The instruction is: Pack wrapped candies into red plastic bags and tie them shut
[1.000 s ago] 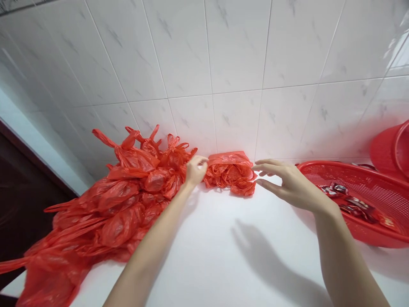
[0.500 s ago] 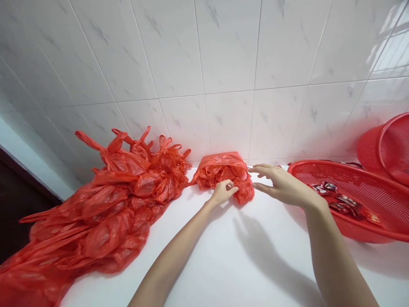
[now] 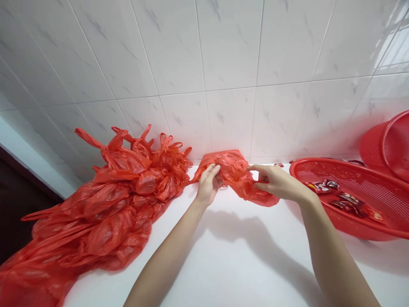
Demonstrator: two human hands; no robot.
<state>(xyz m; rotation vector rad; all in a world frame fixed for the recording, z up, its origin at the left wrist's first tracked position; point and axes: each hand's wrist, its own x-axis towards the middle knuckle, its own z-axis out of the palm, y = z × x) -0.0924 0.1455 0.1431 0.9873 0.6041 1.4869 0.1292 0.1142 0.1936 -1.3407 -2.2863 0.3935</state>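
Observation:
A crumpled red plastic bag point(image 3: 238, 175) is stretched between my two hands just above the white tabletop, near the tiled wall. My left hand point(image 3: 209, 183) pinches its left side between thumb and fingers. On the right side, my right hand point(image 3: 271, 181) grips the bag with thumb and bent fingers. Behind it, more red plastic point(image 3: 220, 155) lies bunched against the wall; where one bag ends and the other begins is hard to make out.
A large heap of red plastic bags point(image 3: 118, 213), several with knotted tops, covers the left side of the white table point(image 3: 223, 264). At right stands a red mesh basket point(image 3: 351, 230) holding small wrapped packets point(image 3: 348, 200). Another red basket point(image 3: 372, 149) leans behind it.
A red bag has been lifted from the bunch by the wall and spread sideways. My right hand, open beside it before, has closed on its right side; my left hand has shifted slightly left.

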